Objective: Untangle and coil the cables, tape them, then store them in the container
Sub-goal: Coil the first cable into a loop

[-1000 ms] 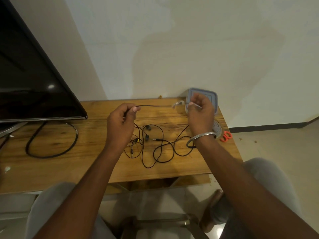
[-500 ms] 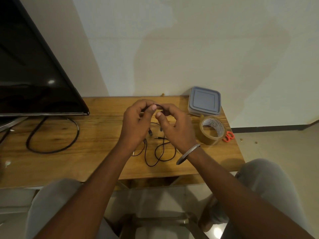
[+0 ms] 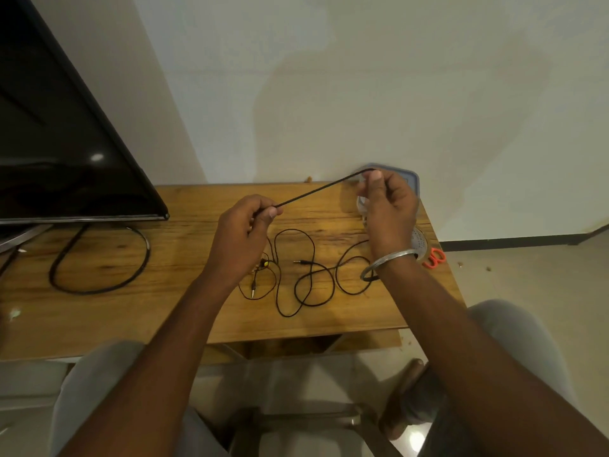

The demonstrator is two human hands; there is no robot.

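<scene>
A thin black cable (image 3: 316, 191) runs taut between my two hands above the wooden table (image 3: 184, 311). My left hand (image 3: 245, 234) pinches one part of it between thumb and forefinger. My right hand (image 3: 387, 206), raised higher at the back right, pinches the other part and also holds something white. More thin black cables (image 3: 303, 275) with jack plugs lie looped and tangled on the table below my hands. The grey-lidded container (image 3: 413, 179) stands at the back right, mostly hidden by my right hand. A tape roll (image 3: 420, 240) peeks out beside my right wrist.
Orange-handled scissors (image 3: 435, 257) lie at the table's right edge. A large black TV screen (image 3: 59, 150) stands at the left, with its thick black cord (image 3: 99, 262) looped on the table. The wall rises right behind the table.
My hands were together over the tangle half a second ago. They have drawn apart, the right up and to the right, stretching a length of cable between them.
</scene>
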